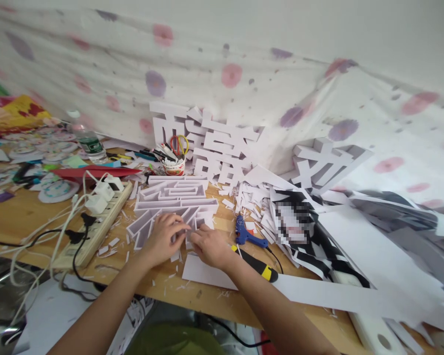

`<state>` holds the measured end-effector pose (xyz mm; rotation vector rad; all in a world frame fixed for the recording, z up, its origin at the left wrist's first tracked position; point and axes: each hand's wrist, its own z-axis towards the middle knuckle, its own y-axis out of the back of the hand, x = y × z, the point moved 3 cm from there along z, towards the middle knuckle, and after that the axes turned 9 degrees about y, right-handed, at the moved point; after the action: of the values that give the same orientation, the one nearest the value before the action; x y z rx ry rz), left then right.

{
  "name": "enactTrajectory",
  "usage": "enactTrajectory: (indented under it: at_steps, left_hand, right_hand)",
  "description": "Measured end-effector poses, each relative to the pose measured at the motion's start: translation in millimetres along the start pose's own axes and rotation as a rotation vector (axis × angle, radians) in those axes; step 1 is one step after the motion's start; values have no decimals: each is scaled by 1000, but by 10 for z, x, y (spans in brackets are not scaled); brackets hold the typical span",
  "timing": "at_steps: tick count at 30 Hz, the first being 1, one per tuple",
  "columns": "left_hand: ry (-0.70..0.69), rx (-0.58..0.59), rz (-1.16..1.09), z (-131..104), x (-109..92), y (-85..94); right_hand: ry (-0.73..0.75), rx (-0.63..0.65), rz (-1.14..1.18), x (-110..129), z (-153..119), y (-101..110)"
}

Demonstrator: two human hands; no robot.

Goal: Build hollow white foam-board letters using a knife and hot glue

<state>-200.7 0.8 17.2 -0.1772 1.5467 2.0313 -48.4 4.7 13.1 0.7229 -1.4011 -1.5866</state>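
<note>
A white hollow character shape [177,202], built of thin upright board walls, lies on the table in front of me. My left hand [166,237] is at its near edge, thumb and fingers bent together around a bit of its wall. Close beside it, my right hand [210,244] pinches the same near edge, its fingertips partly hidden. A blue glue gun [248,234] lies to the right of my right hand. A black and yellow cutter knife [257,265] is partly behind my right forearm. Beneath that forearm runs a long white strip [318,291].
A power strip [109,217] with plugs and tangled cables stands left. Behind are a cup [173,167] holding scissors, a water bottle [91,140] and finished white characters [222,143]. White scraps [249,199] and a stack of sheets [370,246] lie right.
</note>
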Motion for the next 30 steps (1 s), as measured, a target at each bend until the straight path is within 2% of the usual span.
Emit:
enactTrajectory:
  at_steps: [3,7,12,17,25,30]
  left_hand:
    - [-61,63,38,-95,-63,46]
    - [-77,127,91,-109,-111,-11]
    - [-101,162,136,-37,-185,-104]
    - [-43,125,99,-38,-215,-104]
    - [-28,181,164,-20,-226,-103]
    - [5,180,175,-16,-257,-112]
  right_hand:
    - [-26,-118,99,-30,-64,-3]
    - [-62,-218,180,-72,-117,-6]
    - [-44,-230,201,-93,-107,-9]
    - [-32,-227,231,-87,-91,2]
    - [-82,-205,240,-114,-123,23]
    - [-39,-176,206,-102,-101,16]
